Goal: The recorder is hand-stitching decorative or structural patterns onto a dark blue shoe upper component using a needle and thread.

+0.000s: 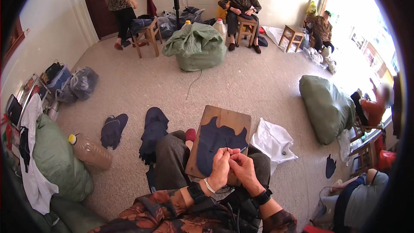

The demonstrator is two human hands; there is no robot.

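Observation:
My left hand (220, 168) and my right hand (243, 169) are together over my lap, fingertips pinched close to each other. A thin dark strand-like piece (226, 143) sticks up by the left fingertips, and a slim bluish tip shows beside the right ones. What exactly the fingers grip is too small to make out. Beneath them a wooden board (230, 114) rests on my legs. On it lies a flat dark navy cloth piece (211, 142) with a cut-out outline, partly covered by my hands.
Stacked navy cloth pieces (154, 131) and another pile (113, 130) lie on the floor to the left, near a large plastic bottle (92, 152). White cloth (271, 140) lies right of my knee. Green sacks (200, 56) (325, 108) stand farther off. Several people are around the room.

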